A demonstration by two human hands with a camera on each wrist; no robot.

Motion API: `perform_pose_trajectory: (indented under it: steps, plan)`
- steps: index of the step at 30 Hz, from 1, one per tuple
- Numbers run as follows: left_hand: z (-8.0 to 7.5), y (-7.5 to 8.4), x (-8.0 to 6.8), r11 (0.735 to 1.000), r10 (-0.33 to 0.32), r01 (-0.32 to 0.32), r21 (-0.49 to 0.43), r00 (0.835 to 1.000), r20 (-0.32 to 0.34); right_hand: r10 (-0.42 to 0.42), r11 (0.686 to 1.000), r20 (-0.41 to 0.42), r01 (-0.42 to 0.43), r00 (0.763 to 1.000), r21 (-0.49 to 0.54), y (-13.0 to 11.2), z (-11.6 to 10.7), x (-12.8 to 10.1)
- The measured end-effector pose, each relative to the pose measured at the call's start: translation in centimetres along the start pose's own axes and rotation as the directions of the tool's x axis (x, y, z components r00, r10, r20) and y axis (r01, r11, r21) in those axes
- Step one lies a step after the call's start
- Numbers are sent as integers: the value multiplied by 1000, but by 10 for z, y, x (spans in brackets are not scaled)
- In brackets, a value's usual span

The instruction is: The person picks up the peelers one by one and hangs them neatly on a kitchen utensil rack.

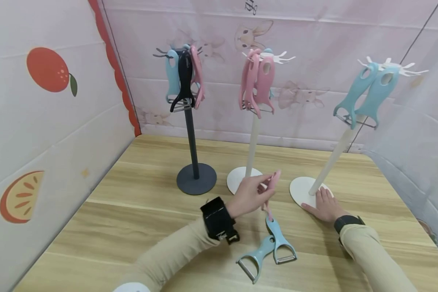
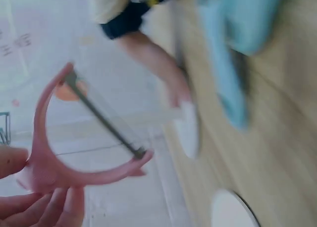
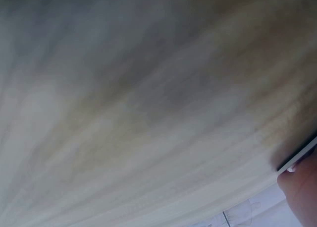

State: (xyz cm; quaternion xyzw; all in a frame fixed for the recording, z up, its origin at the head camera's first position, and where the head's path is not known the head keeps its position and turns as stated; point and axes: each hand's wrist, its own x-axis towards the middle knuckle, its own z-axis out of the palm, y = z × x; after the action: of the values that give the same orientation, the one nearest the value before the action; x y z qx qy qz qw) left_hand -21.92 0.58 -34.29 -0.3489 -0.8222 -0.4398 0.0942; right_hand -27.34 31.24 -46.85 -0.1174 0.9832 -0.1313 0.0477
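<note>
My left hand (image 1: 249, 195) pinches a pink peeler (image 1: 274, 181) above the table, in front of the middle stand. In the left wrist view the fingers grip that peeler (image 2: 42, 170) at its neck, its forked head and metal blade in plain sight. Two light-blue peelers lie below that hand, the upper one (image 1: 275, 230) touching the handle of the lower one (image 1: 263, 250). Over at the right stand, my right hand (image 1: 327, 207) rests with extended fingers on the round white base (image 1: 300, 187). The right wrist view is mostly blurred tabletop with part of the hand (image 3: 303, 190).
Light-blue peelers (image 1: 378, 95) hang from the right white stand's hooks. Pink peelers (image 1: 265, 79) hang on the middle white stand (image 1: 253, 138), with a bit of blue behind. The dark stand (image 1: 192, 138) at left holds a black peeler (image 1: 185, 73) among blue and pink ones.
</note>
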Motion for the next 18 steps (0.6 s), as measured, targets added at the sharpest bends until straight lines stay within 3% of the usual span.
perform_pose_trajectory:
  steps: [5, 12, 15, 18]
  plan:
    - [16, 13, 33, 998, 64, -64, 7, 993, -102, 5, 1000, -4, -5, 1000, -3, 2, -1, 1]
    - [29, 30, 76, 999, 28, -24, 21, 975, -219, -1, 999, -50, 0, 999, -32, 1, -2, 1]
    - [29, 41, 94, 999, 2, -17, -44, 945, -327, -1, 999, -55, -1, 999, -37, 0, -1, -1]
    - [26, 53, 110, 990, -17, -46, -133, 899, -439, -15, 998, -69, 11, 997, -64, -2, 0, -1]
